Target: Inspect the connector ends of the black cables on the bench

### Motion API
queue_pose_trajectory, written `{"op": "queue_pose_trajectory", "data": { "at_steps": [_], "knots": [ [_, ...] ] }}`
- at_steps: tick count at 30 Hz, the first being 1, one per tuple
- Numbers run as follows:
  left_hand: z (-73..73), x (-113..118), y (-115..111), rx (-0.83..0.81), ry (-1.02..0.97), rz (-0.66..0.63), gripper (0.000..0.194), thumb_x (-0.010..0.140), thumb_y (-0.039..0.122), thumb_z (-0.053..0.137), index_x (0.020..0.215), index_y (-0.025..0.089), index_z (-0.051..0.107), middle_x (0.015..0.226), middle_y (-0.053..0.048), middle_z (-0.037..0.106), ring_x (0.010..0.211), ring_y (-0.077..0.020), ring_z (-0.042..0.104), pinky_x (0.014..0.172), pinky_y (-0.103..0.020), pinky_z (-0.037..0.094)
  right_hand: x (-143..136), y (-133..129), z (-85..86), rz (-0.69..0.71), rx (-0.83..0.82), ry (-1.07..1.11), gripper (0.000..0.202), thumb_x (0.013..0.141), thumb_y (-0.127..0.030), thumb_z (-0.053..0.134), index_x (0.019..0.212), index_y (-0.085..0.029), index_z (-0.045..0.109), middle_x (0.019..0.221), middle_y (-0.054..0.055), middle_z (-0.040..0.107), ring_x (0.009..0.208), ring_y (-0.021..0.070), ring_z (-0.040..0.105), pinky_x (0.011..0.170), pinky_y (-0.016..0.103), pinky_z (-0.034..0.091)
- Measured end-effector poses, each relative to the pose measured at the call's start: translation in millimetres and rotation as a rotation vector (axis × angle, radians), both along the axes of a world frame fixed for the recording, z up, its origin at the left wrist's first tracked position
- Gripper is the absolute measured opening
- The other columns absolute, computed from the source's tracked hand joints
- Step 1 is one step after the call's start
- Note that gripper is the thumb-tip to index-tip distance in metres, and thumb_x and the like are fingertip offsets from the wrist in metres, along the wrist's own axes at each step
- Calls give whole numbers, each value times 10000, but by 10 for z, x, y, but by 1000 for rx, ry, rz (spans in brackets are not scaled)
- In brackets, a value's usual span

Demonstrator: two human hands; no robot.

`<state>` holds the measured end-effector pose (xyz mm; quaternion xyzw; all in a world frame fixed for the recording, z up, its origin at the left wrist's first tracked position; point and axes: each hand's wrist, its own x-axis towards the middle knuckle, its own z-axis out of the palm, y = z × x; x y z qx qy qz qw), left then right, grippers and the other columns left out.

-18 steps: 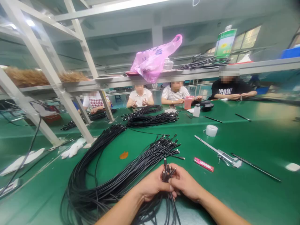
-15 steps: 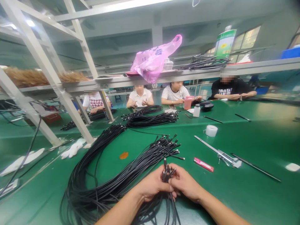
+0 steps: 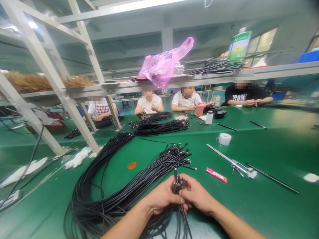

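Note:
Close in front of me, my left hand (image 3: 165, 194) and my right hand (image 3: 195, 192) are both closed around a small bunch of black cables (image 3: 177, 186). Their metal-tipped connectors stick up between my fingers, and the cable lengths hang down below. The fingertips of both hands meet at the bunch and partly hide it. A large curved bundle of black cables (image 3: 139, 179) lies to the left, its connector ends fanned out just beyond my hands. Right of my hands rests a pink-red box cutter or similar slim item (image 3: 216, 175).
On the green table (image 3: 274, 146) lie a caliper (image 3: 231, 161), a white tape roll (image 3: 225, 139), a thin black rod (image 3: 271, 177) and white gloves (image 3: 77, 158). More cable bundles (image 3: 161, 126) are farther back. Metal shelf posts (image 3: 74, 122) stand left. Several people sit opposite.
My hands and the cables in them look the same as before. Far left, something pale now shows by the red box in the background.

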<state>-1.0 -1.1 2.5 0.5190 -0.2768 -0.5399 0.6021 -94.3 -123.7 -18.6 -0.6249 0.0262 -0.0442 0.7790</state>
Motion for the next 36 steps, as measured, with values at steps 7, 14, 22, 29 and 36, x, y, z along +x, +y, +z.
{"op": "queue_pose_trajectory", "data": {
  "at_steps": [7, 14, 22, 29, 36],
  "knots": [
    [25, -4, 1, 14, -1, -5, 601, 564, 32, 786, 1082, 155, 507, 910, -46, 677, 627, -160, 686, 612, -292, 564, -8, 1, -16, -1, 16, -9, 247, 710, -175, 563, 953, -180, 520, 678, -51, 626, 400, 80, 545, 365, 167, 356],
    [4, 61, 36, -45, 16, -53, 593, 564, 8, 785, 1063, 156, 501, 884, -43, 680, 675, -175, 690, 661, -317, 570, -6, 18, -47, -22, 34, -36, 271, 744, -165, 563, 1006, -191, 497, 729, -41, 647, 417, 77, 545, 385, 171, 404],
    [-5, 96, 63, 7, -42, -51, 693, 511, 7, 819, 1135, 152, 555, 971, -66, 688, 745, -193, 693, 683, -323, 558, -10, 13, -86, -55, 69, -81, 496, 773, -153, 555, 1226, -250, 379, 943, -10, 682, 429, 70, 559, 377, 166, 368],
    [70, 83, 84, 72, -112, -143, 602, 596, 129, 830, 1141, 140, 573, 735, -28, 713, 616, -161, 663, 633, -294, 535, -16, 6, -95, -134, 61, -89, 463, 783, -172, 594, 1202, -245, 411, 949, 4, 679, 565, 106, 602, 422, 181, 362],
    [-34, 166, 113, -51, -24, -222, 467, 664, 178, 813, 1072, 159, 587, 730, -36, 715, 631, -173, 696, 590, -258, 542, -10, 18, -152, -165, 12, -79, 386, 841, -309, 654, 1151, -245, 433, 895, -5, 663, 541, 107, 590, 461, 201, 416]
  ]
}}
